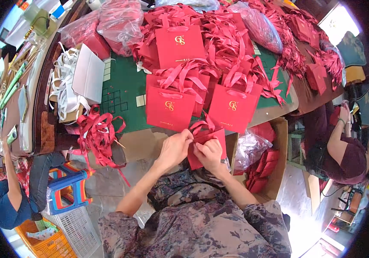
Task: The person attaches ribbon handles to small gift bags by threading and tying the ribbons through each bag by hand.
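Observation:
A small red paper gift bag (219,139) with a red ribbon handle (206,124) is held in front of me at the table's near edge. My left hand (175,148) pinches at its upper left side, fingertips closed. My right hand (209,154) is closed on the front of the same bag, close to the left fingertips. The exact spot pinched is hidden by my fingers. Just beyond stand two finished-looking red bags with gold print, a left bag (170,112) and a right bag (232,112), both with ribbon handles.
Many red ribbon-handled bags (180,45) heap on the green mat (120,103). Red ribbons (100,133) hang over the edge at left, beside a white box (87,71) and white ribbons (66,81). A carton (279,161) holds red pieces. Co-workers sit left and right.

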`<state>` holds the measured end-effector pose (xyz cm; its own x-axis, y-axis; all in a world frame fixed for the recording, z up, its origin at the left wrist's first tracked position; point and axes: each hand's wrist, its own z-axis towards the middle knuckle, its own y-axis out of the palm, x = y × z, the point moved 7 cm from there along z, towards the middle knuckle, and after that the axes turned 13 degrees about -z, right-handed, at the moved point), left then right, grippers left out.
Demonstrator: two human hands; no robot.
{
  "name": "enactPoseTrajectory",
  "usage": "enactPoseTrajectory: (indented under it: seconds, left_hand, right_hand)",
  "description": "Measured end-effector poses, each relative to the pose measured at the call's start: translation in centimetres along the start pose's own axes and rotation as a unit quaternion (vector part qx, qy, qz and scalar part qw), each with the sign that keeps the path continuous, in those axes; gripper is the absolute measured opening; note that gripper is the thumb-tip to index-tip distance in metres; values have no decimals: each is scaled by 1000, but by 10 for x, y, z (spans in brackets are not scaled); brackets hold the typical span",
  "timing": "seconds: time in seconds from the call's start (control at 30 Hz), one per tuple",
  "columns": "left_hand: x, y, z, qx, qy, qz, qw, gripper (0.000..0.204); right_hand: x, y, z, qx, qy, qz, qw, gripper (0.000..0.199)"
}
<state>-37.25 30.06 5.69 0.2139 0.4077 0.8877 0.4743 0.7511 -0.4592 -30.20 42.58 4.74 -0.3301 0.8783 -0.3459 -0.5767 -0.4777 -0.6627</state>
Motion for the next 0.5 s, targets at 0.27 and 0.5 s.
enactPoseTrajectory:
  seconds: [0.27,0.5]
  left_hand:
    - [2,-2,4,-20,24,-73,997,8]
    - [2,-4,-4,26,-23,-52,998,19]
  right_hand:
    - [-1,0,-5,32,-28,-8,999,27]
    - [-5,-38,36,-105,80,33,991,32]
